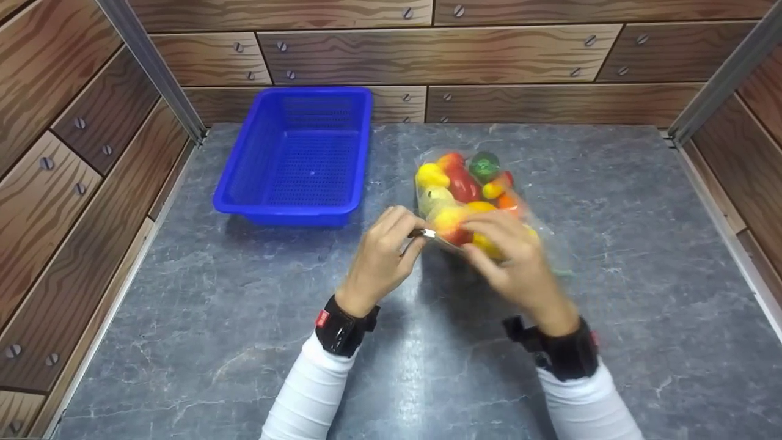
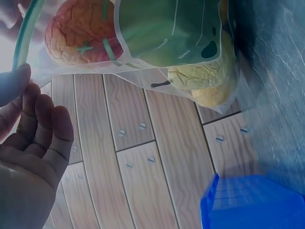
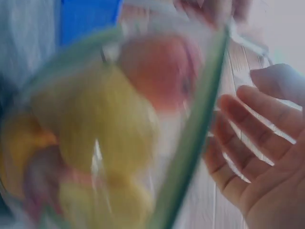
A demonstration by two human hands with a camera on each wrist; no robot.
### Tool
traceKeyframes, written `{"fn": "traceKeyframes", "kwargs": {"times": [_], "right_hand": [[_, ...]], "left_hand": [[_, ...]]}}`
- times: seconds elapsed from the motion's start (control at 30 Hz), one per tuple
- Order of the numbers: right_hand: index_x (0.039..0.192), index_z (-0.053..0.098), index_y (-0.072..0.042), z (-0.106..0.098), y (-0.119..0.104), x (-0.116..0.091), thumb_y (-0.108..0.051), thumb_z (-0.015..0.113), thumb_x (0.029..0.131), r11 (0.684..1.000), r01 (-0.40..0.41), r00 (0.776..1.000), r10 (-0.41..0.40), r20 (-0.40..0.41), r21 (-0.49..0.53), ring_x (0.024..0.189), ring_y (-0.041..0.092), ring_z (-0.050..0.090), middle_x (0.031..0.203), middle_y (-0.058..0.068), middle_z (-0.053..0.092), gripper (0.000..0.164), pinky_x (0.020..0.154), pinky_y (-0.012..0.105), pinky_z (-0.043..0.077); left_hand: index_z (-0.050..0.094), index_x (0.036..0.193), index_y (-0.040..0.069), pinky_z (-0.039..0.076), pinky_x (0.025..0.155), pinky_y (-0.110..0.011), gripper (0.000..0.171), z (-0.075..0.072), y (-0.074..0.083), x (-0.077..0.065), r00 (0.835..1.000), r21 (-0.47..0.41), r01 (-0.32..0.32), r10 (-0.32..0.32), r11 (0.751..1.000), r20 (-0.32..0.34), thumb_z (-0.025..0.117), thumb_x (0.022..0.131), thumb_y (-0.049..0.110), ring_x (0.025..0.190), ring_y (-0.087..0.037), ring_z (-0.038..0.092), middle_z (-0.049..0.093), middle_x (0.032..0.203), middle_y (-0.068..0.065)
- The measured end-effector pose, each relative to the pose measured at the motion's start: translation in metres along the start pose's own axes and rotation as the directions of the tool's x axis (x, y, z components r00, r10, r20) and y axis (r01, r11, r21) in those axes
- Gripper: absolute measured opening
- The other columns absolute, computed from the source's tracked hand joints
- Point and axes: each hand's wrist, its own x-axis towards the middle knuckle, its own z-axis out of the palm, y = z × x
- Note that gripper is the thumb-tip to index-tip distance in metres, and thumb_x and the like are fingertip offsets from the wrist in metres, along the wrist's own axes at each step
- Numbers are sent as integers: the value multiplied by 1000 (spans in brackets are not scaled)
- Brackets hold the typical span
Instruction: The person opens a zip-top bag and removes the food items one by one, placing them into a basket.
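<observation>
A clear zip bag [image 2: 169, 31] with a printed green panel is full of toy fruit and vegetables. Through the plastic show a red-and-yellow peach-like fruit [image 2: 78, 33], a yellow pear [image 3: 107, 119], a red piece [image 1: 463, 185] and a dark green one [image 1: 484, 165]. My left hand [image 1: 382, 253] pinches one end of the bag's mouth between thumb and forefinger. Beside the green zip strip [image 3: 198, 133], my right hand [image 1: 516, 260] has its fingers spread and loosely bent, in front of the bag in the head view.
To the left of the bag stands a blue plastic basket [image 1: 360, 177] with perforated walls. The grey marbled table [image 1: 214, 324] is bordered by wood-patterned panels [image 1: 427, 55] at the back and both sides.
</observation>
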Motion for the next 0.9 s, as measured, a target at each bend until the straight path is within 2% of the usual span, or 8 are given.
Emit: {"fn": "traceKeyframes", "kwargs": {"times": [0.2,0.4,0.63,0.9], "right_hand": [[118,74,1,22,-4,-3,-1,80,83,1000,25,1000,-25,1,7,102,32,66,112,15,73,35,99,27,49],[114,76,2,33,-4,-5,-1,81,84,999,41,999,-40,-26,28,96,30,68,105,13,75,31,88,34,48],[103,76,2,37,-2,-5,2,80,83,999,47,996,-47,-77,-2,89,30,68,97,12,75,20,86,34,49],[101,75,3,36,1,-5,0,79,84,997,69,995,-70,-67,-17,89,31,69,98,14,75,17,86,36,49]], "left_hand": [[67,93,3,54,80,-25,12,3,2,-1,1000,16,-24,24,1000,13,76,86,-2,86,-19,61,64,90,-7],[67,92,3,53,76,-25,15,3,5,-1,997,23,-62,61,998,44,77,84,-5,83,-19,60,63,88,-6],[68,91,2,53,74,-27,14,4,4,-1,995,32,-84,83,996,46,78,83,-3,80,-20,60,63,87,-7],[65,87,5,49,69,-29,12,3,5,1,994,80,-111,110,991,15,78,86,6,75,-20,56,60,83,-5]]}}
